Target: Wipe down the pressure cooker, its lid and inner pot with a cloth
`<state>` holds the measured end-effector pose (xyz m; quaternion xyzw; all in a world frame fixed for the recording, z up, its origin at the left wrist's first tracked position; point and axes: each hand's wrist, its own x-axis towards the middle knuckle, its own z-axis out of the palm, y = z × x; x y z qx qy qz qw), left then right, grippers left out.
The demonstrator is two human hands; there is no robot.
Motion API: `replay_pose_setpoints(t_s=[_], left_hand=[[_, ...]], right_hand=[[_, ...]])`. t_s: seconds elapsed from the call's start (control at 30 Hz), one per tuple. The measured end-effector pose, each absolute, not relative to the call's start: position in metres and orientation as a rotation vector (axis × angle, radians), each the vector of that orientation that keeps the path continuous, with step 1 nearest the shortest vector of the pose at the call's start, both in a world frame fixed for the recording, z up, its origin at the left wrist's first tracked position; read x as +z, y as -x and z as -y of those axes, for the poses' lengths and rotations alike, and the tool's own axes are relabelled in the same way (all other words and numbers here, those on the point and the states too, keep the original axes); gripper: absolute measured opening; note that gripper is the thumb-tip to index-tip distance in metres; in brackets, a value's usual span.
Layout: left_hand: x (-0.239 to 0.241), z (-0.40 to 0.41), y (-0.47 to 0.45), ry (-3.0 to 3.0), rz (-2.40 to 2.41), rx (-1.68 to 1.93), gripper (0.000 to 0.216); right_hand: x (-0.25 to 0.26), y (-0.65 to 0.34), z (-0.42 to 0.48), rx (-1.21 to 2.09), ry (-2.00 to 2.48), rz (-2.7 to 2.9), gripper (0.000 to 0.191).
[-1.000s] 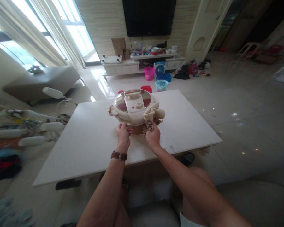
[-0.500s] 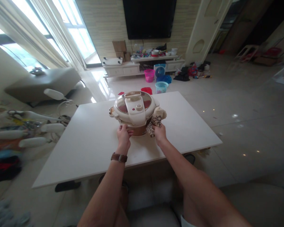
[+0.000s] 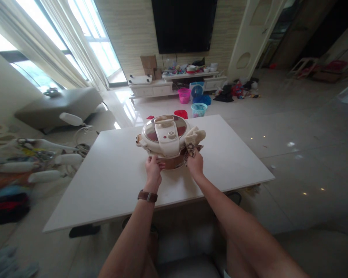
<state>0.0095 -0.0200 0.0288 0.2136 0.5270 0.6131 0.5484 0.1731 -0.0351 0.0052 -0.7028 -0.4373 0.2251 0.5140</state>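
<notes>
A cream and brown electric pressure cooker (image 3: 169,143) with its lid on stands near the middle of the white table (image 3: 110,193). My left hand (image 3: 153,169), a brown watch strap at its wrist, is closed at the cooker's front left, fingers curled at the lower rim. In my right hand (image 3: 195,165) is a bunched cloth (image 3: 195,139), beige with a dark brown pattern, against the cooker's right side. My fingers on the cloth are partly hidden by its folds.
Beyond the table, a turquoise basket (image 3: 199,109), a red basin (image 3: 181,114) and a pink bucket (image 3: 184,95) stand on the floor. A cluttered TV cabinet (image 3: 153,90) lines the wall. White padded arms of a metal frame (image 3: 71,118) reach in at left.
The cloth in my right hand has shifted and refolded along the cooker's right side, its beige part now higher. My left hand stays at the front rim. The view has tilted slightly.
</notes>
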Motion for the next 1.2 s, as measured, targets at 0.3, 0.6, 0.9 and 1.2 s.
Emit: replay_pose_setpoints(t_s=[0.3,0.6,0.9,1.2], left_hand=[[0.028,0.021,-0.012,-0.480,-1.248,1.455,0.017],[0.028,0.023,-0.013,-0.508,-1.223,1.445,0.024],[0.028,0.025,-0.014,-0.523,-1.218,1.451,0.022],[0.032,0.025,-0.016,-0.476,-1.235,1.451,0.021]], right_hand=[[0.019,-0.184,0.043,0.406,1.640,1.381,0.072],[-0.021,-0.152,0.041,0.711,1.582,0.798,0.031],[-0.022,-0.177,0.020,0.838,1.499,0.563,0.016],[-0.042,-0.136,0.036,0.889,1.514,0.482,0.016]])
